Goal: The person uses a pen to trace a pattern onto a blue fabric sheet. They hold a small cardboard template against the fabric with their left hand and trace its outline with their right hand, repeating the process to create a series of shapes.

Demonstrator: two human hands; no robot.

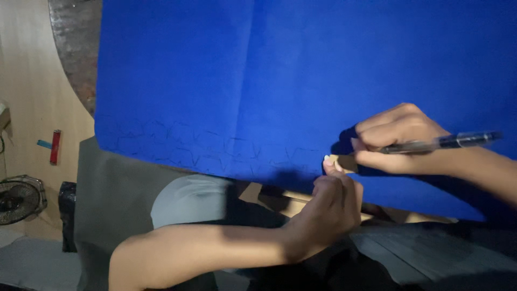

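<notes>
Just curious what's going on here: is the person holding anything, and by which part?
The right hand grips a clear pen near its writing end. The left hand pins a small tan cardboard piece on the blue paper with its fingertips.

Dim, soft focus; dark shadows along bottom.

place: home rm | evid: floor fan (pixel 20 200), tan floor (pixel 27 81), grey cushion (pixel 107 188)

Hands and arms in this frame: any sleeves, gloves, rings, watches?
Both are bare. The left hand and its forearm show no sleeve, glove or watch; a pale, longish thumbnail is visible. The right hand also has no glove or ring that can be seen, and its forearm is uncovered up to the frame edge. Dim light hides finer detail.
</notes>
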